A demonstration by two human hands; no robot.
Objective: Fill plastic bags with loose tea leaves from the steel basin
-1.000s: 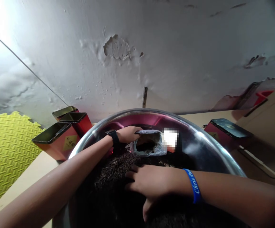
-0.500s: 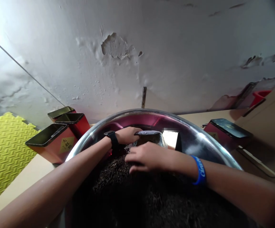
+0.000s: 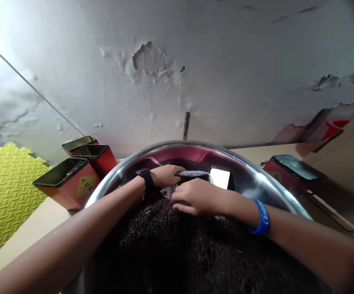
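A large shiny metal basin point(image 3: 170, 145) holds dark, dry loose tea leaves point(image 3: 148, 224). At its far side is a bag point(image 3: 195, 173) with a shiny, translucent rim. My left hand point(image 3: 166, 175), a black watch on its wrist, is closed on the bag's left edge; the fingertips are partly hidden. Directly in front of the bag is my right hand point(image 3: 197, 197), with a blue wristband above it. Its fingers are curled leftward, thumb below; whatever lies inside them is hidden. It covers most of the bag's near side.
Several open red tins point(image 3: 68, 179) stand left of the basin. A dark-framed device with a bright white screen point(image 3: 220, 178) leans inside the basin. Another red tin point(image 3: 296, 169) is at right. Behind rises a peeling wall point(image 3: 225, 81); yellow foam mat point(image 3: 8, 204) lies left.
My right hand has moved slightly right, and its fingers have drawn closer together. The bag's mouth looks narrower and flatter. My left hand stays at its edge, shifted slightly right.
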